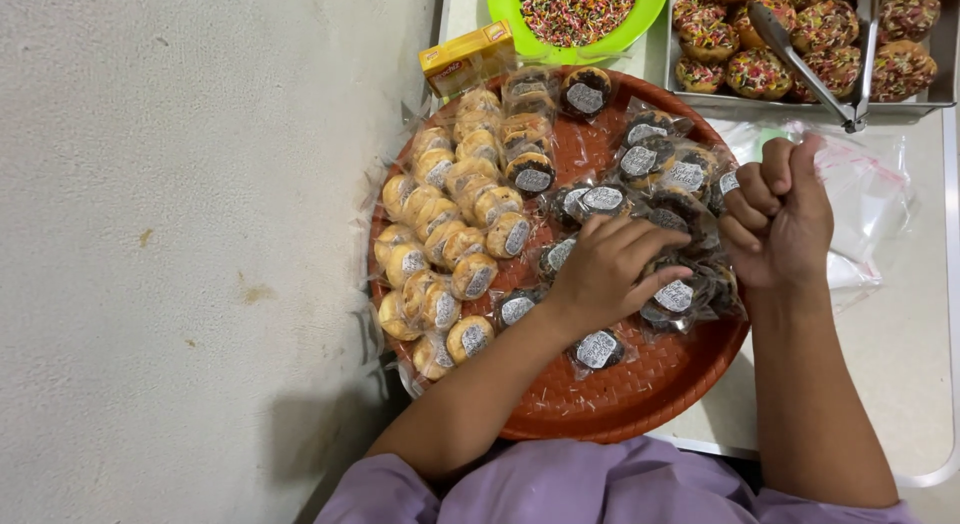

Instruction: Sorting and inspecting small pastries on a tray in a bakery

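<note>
A round orange woven tray holds several small pastries in clear wrappers with grey labels, pale ones on the left and dark ones on the right. My left hand lies palm down on the dark wrapped pastries near the tray's middle, fingers curled over one of them. Just right of it, my right hand is closed into a fist at the tray's right rim, pinching the edge of a clear plastic bag. What the fist holds inside is hidden.
Behind the orange tray stand a green bowl of coloured sprinkles, a small yellow box, and a metal tray of sprinkled doughnuts with metal tongs across it. The white table's edge runs at the right; grey floor lies on the left.
</note>
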